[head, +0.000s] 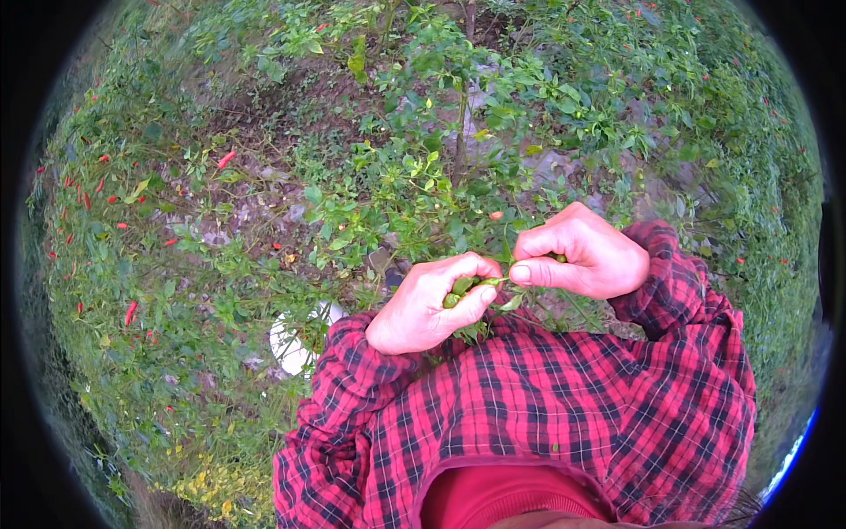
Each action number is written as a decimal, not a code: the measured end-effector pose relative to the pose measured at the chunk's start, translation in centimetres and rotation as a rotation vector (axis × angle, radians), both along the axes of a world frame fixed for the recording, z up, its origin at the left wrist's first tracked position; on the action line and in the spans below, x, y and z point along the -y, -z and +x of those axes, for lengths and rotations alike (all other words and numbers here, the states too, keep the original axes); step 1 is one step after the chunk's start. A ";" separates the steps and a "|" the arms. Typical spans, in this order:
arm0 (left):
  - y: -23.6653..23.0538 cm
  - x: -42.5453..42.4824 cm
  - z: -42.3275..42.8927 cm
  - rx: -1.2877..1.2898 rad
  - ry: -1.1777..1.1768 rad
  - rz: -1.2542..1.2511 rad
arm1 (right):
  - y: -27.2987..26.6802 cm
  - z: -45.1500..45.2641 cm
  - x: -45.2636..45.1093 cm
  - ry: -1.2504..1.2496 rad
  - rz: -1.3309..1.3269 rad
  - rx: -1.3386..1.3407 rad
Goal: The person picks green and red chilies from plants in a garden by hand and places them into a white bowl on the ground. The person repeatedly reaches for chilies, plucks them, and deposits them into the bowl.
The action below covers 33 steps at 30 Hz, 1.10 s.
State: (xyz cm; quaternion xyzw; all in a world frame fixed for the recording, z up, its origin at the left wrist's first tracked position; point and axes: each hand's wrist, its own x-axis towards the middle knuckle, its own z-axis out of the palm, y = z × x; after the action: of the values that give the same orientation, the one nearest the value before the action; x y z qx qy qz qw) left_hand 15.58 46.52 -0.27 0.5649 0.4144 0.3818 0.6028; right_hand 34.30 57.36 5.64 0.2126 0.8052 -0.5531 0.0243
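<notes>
My left hand (pixel 436 307) is curled around several green chili peppers (pixel 461 291), which show between its thumb and fingers. Just to its right, my right hand (pixel 585 258) has thumb and forefinger pinched at the thin stem end of a slender green pepper (pixel 490 282) that sticks out of the left hand. Something green, probably another pepper (pixel 560 257), peeks from the right hand's curled fingers. Both hands are close together in front of my chest, above a leafy pepper plant (pixel 410 218). The palms and most of what they hold are hidden.
A white container (pixel 291 347) stands low on the left, partly covered by leaves and my sleeve. Red chili peppers (pixel 130 313) hang on plants at the left. An upright stake or stem (pixel 462 125) rises ahead from the pale ground covering (pixel 552 165). Dense foliage surrounds me.
</notes>
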 end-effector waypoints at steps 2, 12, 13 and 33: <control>-0.1 0.7 -1.0 -0.129 -0.056 -0.047 | -2.0 -0.6 -1.0 0.022 -0.090 0.005; 2.0 4.2 -7.2 0.870 -0.567 -0.481 | 2.9 -1.3 -5.5 0.246 0.617 0.300; 2.2 3.9 -6.7 0.996 -0.589 -0.515 | 3.3 -2.3 -5.0 0.377 0.435 0.019; 7.2 5.3 -2.0 1.283 -0.866 -0.667 | 8.3 -11.7 6.7 0.051 0.534 -0.303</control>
State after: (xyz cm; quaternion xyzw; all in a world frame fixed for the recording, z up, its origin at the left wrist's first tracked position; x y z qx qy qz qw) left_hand 13.56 41.18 -7.52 -0.1778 0.2627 0.6838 0.6571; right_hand 22.55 50.62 -2.68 0.1464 0.9110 -0.3477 -0.1668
